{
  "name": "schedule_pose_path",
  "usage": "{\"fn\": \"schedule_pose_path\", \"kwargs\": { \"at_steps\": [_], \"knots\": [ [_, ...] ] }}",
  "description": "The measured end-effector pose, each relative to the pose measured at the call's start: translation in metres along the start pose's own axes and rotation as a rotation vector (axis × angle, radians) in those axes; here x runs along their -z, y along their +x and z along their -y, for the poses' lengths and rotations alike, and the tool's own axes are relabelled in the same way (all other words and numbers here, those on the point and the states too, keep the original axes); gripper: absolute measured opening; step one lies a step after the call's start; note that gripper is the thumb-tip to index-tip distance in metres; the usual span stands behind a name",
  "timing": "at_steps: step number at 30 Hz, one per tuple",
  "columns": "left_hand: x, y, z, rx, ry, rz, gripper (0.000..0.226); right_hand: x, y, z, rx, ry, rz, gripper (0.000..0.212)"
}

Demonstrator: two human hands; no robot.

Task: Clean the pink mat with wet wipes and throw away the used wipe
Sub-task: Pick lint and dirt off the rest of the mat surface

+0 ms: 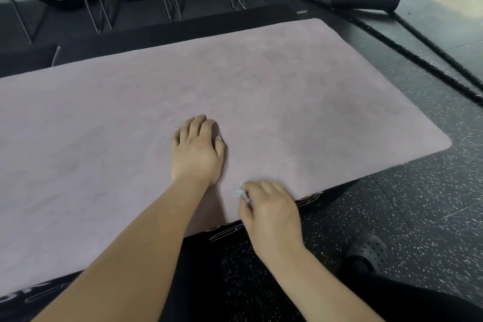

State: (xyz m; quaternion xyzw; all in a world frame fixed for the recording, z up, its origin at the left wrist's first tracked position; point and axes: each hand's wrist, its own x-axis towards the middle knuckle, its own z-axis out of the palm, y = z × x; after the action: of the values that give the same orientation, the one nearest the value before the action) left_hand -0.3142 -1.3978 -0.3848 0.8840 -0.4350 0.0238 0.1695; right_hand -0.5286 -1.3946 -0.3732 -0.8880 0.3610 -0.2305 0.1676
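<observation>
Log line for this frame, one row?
stage: wiping | left hand rests on pink mat | right hand grips wet wipe at near edge

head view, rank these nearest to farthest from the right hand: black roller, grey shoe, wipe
1. wipe: pinched in the right hand itself, over the near edge of the pink mat.
2. grey shoe: on the floor to that hand's right, off the mat.
3. black roller: on the floor beyond the mat's far right corner.
</observation>
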Motion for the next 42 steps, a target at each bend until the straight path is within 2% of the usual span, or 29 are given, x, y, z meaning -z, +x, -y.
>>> {"fn": "schedule_pose_path", "kwargs": {
  "at_steps": [3, 5, 8, 13, 15, 18, 21, 22, 26, 29, 31, 37, 39, 42],
  "knots": [
    [0.001, 0.0, 0.0, -0.003, 0.004, -0.007, 0.044, 0.006, -0.005, -0.014, 0.052, -0.017, 0.017, 0.017],
    [0.001, -0.001, 0.0, -0.002, -0.005, -0.011, 0.044, 0.02, -0.002, -0.038, -0.047, -0.091, 0.007, 0.019],
    [0.001, -0.002, -0.001, 0.001, -0.007, -0.002, 0.044, 0.046, 0.009, -0.077, -0.297, -0.191, -0.073, 0.025],
    [0.002, -0.002, -0.002, 0.003, -0.007, -0.006, 0.044, 0.047, 0.014, -0.074, -0.416, -0.143, -0.111, 0.025],
    [0.002, -0.002, -0.001, 0.005, -0.006, -0.006, 0.043, 0.034, 0.007, -0.048, -0.359, -0.07, -0.079, 0.023],
    [0.002, -0.002, -0.002, 0.006, -0.003, -0.005, 0.043, 0.012, -0.005, -0.023, -0.102, -0.023, -0.007, 0.01],
    [0.002, -0.002, -0.002, 0.009, 0.004, -0.003, 0.043, 0.011, 0.0, -0.032, 0.013, -0.043, -0.003, 0.011],
    [0.002, -0.002, -0.002, 0.009, 0.008, -0.002, 0.043, 0.017, 0.006, -0.041, -0.028, -0.064, -0.027, 0.011],
    [0.001, -0.001, -0.002, 0.013, 0.01, -0.009, 0.042, 0.053, 0.049, -0.101, -0.377, -0.127, -0.197, 0.02],
    [0.0, -0.001, -0.002, 0.006, 0.013, -0.023, 0.041, 0.058, 0.07, -0.115, -0.452, -0.16, -0.224, 0.02],
    [0.0, -0.001, -0.002, 0.006, 0.012, -0.021, 0.041, 0.045, 0.073, -0.092, -0.391, -0.166, -0.183, 0.02],
    [0.0, -0.001, -0.002, 0.01, 0.012, -0.017, 0.04, -0.003, 0.067, -0.015, 0.024, -0.068, -0.052, 0.008],
    [0.0, -0.001, -0.002, 0.007, 0.016, -0.021, 0.04, 0.001, 0.075, -0.024, 0.067, -0.065, -0.046, 0.009],
    [0.0, -0.002, -0.002, -0.002, 0.016, -0.023, 0.04, 0.016, 0.099, -0.06, -0.036, -0.147, -0.067, 0.013]
  ]
}}
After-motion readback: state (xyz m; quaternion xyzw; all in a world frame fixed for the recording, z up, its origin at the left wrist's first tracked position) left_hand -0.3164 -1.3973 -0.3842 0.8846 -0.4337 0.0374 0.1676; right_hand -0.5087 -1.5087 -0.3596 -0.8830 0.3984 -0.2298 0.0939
